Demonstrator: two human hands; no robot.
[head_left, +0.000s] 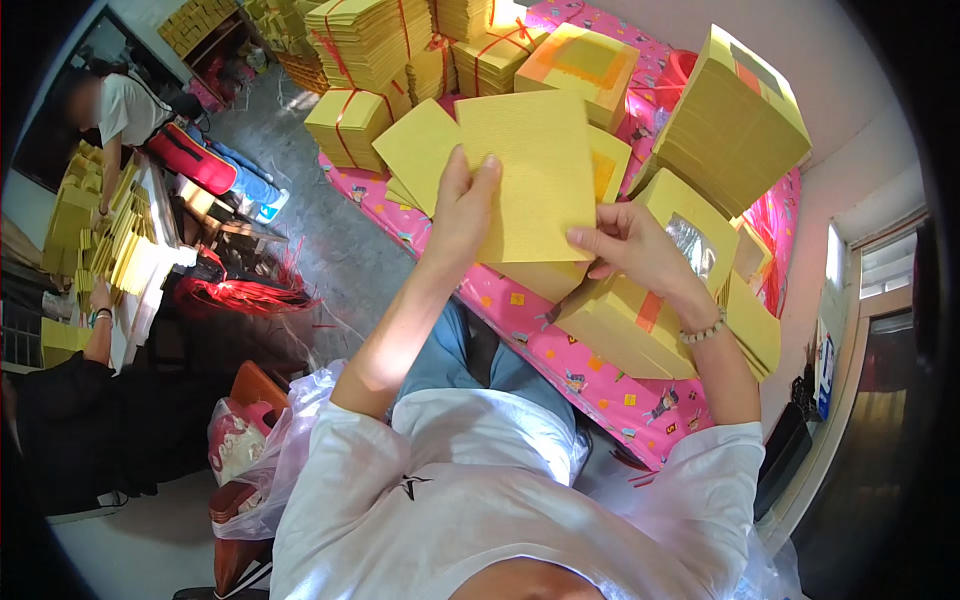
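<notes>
A block of yellow paper [535,175] is held up in front of me, tilted over the pink cloth. My left hand [466,200] is closed round its left edge, thumb on the face. At the lower right corner, my right hand [635,245] pinches the paper between thumb and fingers; a beaded bracelet circles that wrist. Just beneath lie more yellow paper stacks [625,325], partly hidden by my right hand and forearm. Behind the held block, a loose yellow sheet [418,150] leans out to the left.
Tied yellow bundles [355,45] with red string are piled at the back. A tall stack [720,125] stands far right on the pink patterned cloth [600,385]. Left, two other people work at a table [150,270] of yellow paper. Red strands [245,292] hang beside it.
</notes>
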